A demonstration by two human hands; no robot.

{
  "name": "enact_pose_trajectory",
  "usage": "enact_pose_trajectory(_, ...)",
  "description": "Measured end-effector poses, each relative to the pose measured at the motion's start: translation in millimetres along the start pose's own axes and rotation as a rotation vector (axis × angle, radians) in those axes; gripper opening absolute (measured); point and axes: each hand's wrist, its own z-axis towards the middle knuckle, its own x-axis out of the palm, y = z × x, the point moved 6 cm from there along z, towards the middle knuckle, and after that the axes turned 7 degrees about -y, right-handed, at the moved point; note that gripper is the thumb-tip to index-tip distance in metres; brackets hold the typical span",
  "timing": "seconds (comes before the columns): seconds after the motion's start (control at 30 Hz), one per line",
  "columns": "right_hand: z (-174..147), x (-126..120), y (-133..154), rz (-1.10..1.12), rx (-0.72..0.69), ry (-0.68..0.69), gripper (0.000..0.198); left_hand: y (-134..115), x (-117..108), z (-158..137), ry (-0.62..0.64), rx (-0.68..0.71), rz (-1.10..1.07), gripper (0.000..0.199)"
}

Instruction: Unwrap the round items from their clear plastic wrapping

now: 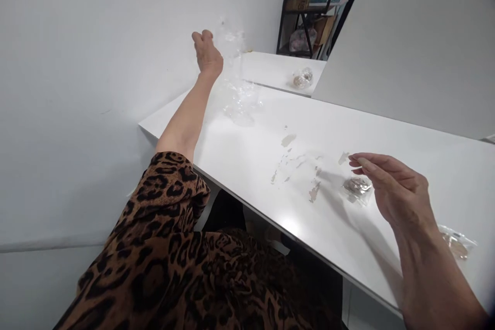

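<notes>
My left hand (208, 54) is raised at the far left of the table with its fingers curled. Crinkled clear plastic bags (240, 100) hang against it and reach down to the tabletop; the grip itself is partly hidden behind the hand. Over the right part of the table, my right hand (402, 185) is closed in a pinch, thumb against fingertips. Whatever it holds, if anything, is too small to make out. Just below those fingers lies a small clear packet (358, 186) with brownish contents.
On the white table (247, 165) are worn greyish patches (288, 140). Another clear packet (457, 245) lies near my right wrist, and a third packet (302, 78) sits at the back. Behind stand a grey panel (417, 41) and a black rack (297, 15) with boxes.
</notes>
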Motion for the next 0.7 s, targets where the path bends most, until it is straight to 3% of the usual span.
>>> enact_pose_trajectory(0.07,1,-2,4,0.013,-0.025,-0.019,0.013,32,15,-16,0.101,-0.092,0.223,0.055)
enact_pose_trajectory(0.17,6,-12,11,0.024,-0.087,-0.084,0.014,70,45,-52,0.403,-0.203,0.380,0.072)
enact_pose_trajectory(0.23,11,-24,16,-0.009,-0.129,-0.149,0.016,82,61,-74,0.584,-0.245,0.430,0.079)
enact_pose_trajectory(0.3,17,-39,19,-0.127,-0.131,-0.205,0.019,80,65,-88,0.601,-0.242,0.491,0.088)
enact_pose_trajectory(0.4,25,-65,23,-0.349,-0.125,-0.274,0.021,47,49,-104,0.290,-0.126,0.432,0.096)
enact_pose_trajectory(0.47,26,-85,24,-0.430,-0.130,-0.304,0.020,16,32,-125,0.092,0.029,0.297,0.093)
enact_pose_trajectory(0.5,24,-96,22,-0.469,-0.119,-0.307,0.021,1,25,-139,0.052,0.124,0.223,0.090)
enact_pose_trajectory(0.6,10,-127,3,-0.684,0.008,-0.266,0.029,-39,23,-193,0.168,0.360,0.036,0.080)
enact_pose_trajectory(0.7,-16,-152,-23,-0.956,0.115,-0.192,0.038,-75,42,-252,0.403,0.415,-0.064,0.067)
